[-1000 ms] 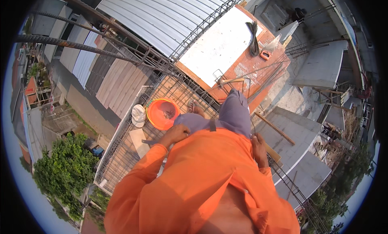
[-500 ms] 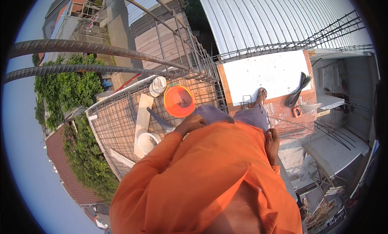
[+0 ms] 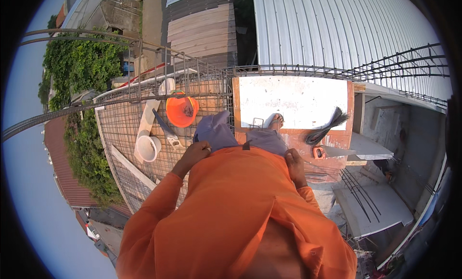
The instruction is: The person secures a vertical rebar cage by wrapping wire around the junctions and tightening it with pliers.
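Note:
My left hand [image 3: 195, 155] is closed at the left hip, its fingers curled on the grey-purple trousers [image 3: 213, 129]. On the other hip my right hand [image 3: 295, 166] is closed on the trouser cloth too. An orange bucket [image 3: 175, 113] with dark thin pieces inside stands beyond my left hand. Between that hand and a white bucket [image 3: 148, 149] lies a handsaw [image 3: 166, 129] with a pale handle. Ahead of my right hand are a second handsaw [image 3: 318, 153] with an orange handle and a bundle of dark tie wire [image 3: 327, 127].
A rebar grid [image 3: 130, 129] covers the left deck, with planks on it. Long rebars [image 3: 57, 116] cross at upper left. My sandalled foot [image 3: 275, 121] is on a white board [image 3: 293, 98], beside a bent wire stirrup [image 3: 258, 122]. On the right, the deck drops to lower levels.
My view has shifted, so the deck's items sit further left. My left hand has come back from the thigh toward the hip; the right stays at the trousers.

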Available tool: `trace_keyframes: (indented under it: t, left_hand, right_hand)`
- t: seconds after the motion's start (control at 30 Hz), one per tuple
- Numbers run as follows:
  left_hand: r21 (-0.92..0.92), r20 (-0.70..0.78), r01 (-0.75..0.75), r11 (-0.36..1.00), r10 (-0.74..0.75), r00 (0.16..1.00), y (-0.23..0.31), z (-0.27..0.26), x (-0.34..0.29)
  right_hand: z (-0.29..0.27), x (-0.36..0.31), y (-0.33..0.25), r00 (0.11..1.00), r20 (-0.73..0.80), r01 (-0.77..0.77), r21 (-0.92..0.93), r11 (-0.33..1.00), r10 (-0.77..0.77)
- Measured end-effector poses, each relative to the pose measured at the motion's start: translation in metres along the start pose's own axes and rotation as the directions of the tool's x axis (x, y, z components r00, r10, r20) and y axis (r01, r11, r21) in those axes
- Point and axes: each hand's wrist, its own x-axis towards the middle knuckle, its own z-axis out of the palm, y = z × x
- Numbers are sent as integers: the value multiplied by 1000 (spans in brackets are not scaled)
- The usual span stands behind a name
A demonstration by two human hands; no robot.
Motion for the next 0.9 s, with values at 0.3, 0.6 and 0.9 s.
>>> trace_keyframes:
  t: [0.3, 0.6, 0.9]
  left_hand:
    - [-219, 249, 147, 965, -91, 964, 70, -20, -15]
    - [-286, 393, 155, 946, -31, 919, 53, -34, 39]
    - [-66, 433, -135, 989, 150, 889, 57, -51, 137]
  right_hand:
    - [-6, 24, -13, 998, -8, 59, 85, 995, -58]
    - [9, 51, -19, 982, -155, 87, -112, 990, -104]
    - [2, 52, -41, 928, -286, 104, -415, 904, -238]
